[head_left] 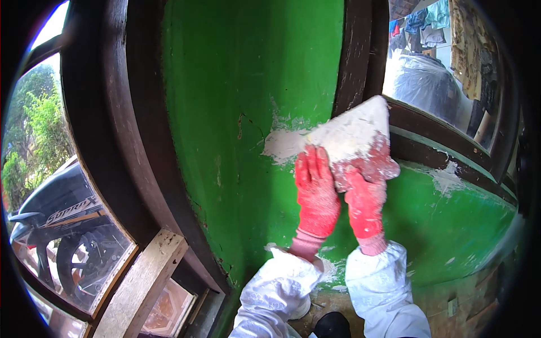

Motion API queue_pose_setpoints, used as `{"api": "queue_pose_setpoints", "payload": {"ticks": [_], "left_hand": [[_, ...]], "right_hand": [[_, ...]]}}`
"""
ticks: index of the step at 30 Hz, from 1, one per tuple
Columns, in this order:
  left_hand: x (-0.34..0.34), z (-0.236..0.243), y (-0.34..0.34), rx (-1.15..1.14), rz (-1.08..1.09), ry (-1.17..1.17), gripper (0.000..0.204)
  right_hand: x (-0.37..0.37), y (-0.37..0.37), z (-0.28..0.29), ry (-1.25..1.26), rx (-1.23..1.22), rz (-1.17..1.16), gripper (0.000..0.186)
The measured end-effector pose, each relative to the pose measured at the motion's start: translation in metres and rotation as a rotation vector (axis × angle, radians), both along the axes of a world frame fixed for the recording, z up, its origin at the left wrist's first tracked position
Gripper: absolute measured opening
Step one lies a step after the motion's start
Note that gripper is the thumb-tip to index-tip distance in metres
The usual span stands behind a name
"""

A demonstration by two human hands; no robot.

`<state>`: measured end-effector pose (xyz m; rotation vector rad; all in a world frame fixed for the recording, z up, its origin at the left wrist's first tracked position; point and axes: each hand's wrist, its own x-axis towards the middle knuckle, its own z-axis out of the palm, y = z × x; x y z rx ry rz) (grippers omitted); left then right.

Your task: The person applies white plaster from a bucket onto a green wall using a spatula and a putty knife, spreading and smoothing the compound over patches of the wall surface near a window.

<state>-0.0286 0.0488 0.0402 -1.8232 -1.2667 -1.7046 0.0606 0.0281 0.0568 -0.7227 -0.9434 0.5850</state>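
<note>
While white putty is being pressed against the green plastered wall, a broad, triangular trowel blade caked in white filler is being held flat to the surface between two dark wooden window frames. The right hand in a red knitted glove is being kept closed around the handle at the blade's lower end, hidden under the paste, while the left hand in a matching red glove is being laid with straight fingers — not curled — against the blade's left lower edge. The blade is lying directly above both hands, its long axis running up and to the right toward the window sill; the right hand is nearer its middle. A smeared white patch is showing just left of the blade — touching it.
</note>
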Motion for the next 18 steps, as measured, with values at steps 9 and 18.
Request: {"api": "queue_pose_setpoints", "payload": {"ticks": [9, 18], "left_hand": [[0.007, -0.023, 0.03, 0.019, -0.033, 0.108, 0.062], [-0.004, -0.008, -0.003, -0.058, -0.159, 0.137, 0.08]], "right_hand": [[-0.017, 0.006, -0.015, -0.045, 0.077, -0.185, 0.033], [-0.009, -0.013, -0.016, -0.06, 0.09, -0.223, 0.028]]}}
